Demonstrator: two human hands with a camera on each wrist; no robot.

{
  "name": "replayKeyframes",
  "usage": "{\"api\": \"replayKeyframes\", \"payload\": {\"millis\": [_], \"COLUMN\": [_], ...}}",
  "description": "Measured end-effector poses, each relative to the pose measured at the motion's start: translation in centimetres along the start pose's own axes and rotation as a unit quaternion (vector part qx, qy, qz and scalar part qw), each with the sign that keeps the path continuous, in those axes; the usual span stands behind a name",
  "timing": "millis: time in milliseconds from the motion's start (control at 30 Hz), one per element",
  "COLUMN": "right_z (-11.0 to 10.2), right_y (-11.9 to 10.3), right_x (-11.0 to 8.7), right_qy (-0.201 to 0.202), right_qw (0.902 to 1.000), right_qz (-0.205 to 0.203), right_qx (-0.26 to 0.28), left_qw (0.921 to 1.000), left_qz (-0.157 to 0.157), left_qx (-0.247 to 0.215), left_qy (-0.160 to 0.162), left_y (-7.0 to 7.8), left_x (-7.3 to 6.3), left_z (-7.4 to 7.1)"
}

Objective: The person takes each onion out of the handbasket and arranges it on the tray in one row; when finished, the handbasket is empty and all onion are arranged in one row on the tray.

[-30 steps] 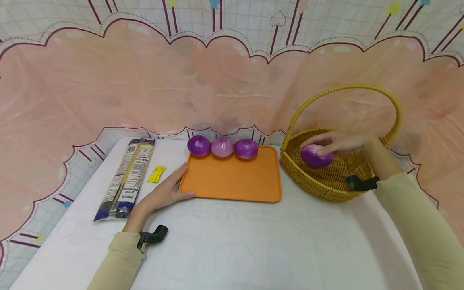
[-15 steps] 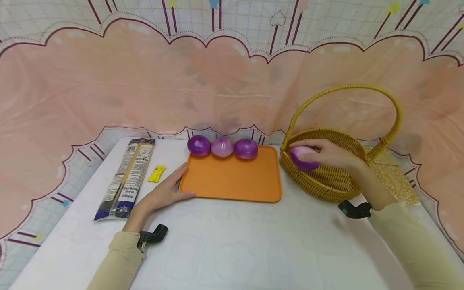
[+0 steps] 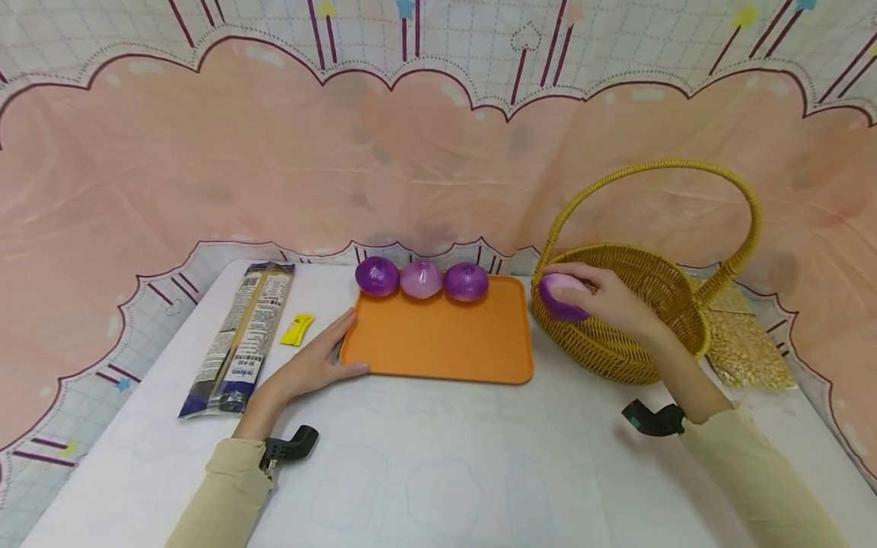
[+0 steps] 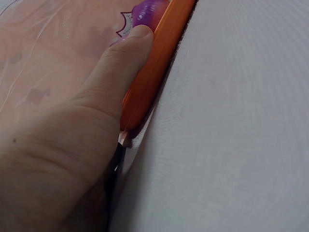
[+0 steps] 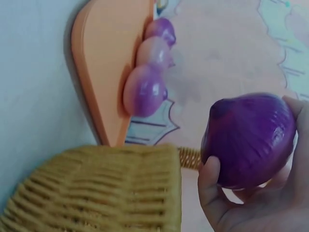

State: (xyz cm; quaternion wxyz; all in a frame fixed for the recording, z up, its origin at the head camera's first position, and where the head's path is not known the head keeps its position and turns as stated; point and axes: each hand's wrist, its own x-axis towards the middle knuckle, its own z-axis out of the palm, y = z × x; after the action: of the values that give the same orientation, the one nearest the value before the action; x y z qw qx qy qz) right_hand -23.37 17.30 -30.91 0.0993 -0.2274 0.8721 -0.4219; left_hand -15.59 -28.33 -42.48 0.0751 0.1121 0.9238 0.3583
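My right hand [image 3: 606, 299] grips a purple onion [image 3: 563, 297] at the left rim of the wicker basket [image 3: 603, 358]. In the right wrist view, thumb and fingers curl round that onion [image 5: 251, 140], and the basket's woven wall lies beside it. Three more onions sit in a row along the far edge of the orange tray [image 3: 438, 342]: a dark purple one [image 3: 377, 275], a paler one [image 3: 421, 279] and another purple one [image 3: 467, 281]. My left hand [image 3: 315, 369] rests at the tray's front left corner, fingers extended along its side, thumb [image 4: 137, 38] at the rim.
Left of the tray lie a long printed plastic packet [image 3: 240, 342] and a small yellow wrapped piece [image 3: 298, 329]. Behind the basket's right side is a clear bag of yellowish grains [image 3: 747, 342]. The basket's tall handle [image 3: 658, 164] arches above it. A patterned cloth [image 3: 438, 167] hangs behind the table.
My right hand has moved left with the onion, from over the basket's middle to its left rim. The grain bag has come into sight behind the arm. The left hand stays at the tray.
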Motion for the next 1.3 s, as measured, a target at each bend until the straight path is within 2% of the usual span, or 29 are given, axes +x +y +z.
{"api": "replayKeyframes", "payload": {"millis": [200, 467, 800, 1067, 1300], "right_z": [1.2, 2.4, 4.2, 6.1, 7.1], "right_y": [-0.9, -1.5, -2.6, -2.4, -2.2], "right_x": [-0.1, 0.4, 1.9, 3.4, 4.0], "right_qy": [0.017, 0.016, 0.016, 0.004, 0.029], "right_qw": [0.9998, 0.9999, 0.9997, 0.9995, 0.9996], "right_qz": [0.003, 0.004, 0.007, 0.001, 0.000], "right_qx": [-0.002, 0.000, -0.018, -0.032, 0.001], "left_qw": [1.0000, 1.0000, 1.0000, 1.0000, 1.0000], "left_qz": [0.000, -0.002, -0.002, -0.003, -0.003], "left_qx": [-0.002, 0.000, -0.001, -0.001, 0.000], "left_qy": [-0.001, -0.003, -0.004, -0.004, -0.003], "left_y": [0.1, 0.2, 0.4, 0.4, 0.3], "left_x": [0.0, -0.1, -0.2, -0.1, -0.1], "left_z": [0.0, -0.1, -0.1, 0.0, 0.0]}}
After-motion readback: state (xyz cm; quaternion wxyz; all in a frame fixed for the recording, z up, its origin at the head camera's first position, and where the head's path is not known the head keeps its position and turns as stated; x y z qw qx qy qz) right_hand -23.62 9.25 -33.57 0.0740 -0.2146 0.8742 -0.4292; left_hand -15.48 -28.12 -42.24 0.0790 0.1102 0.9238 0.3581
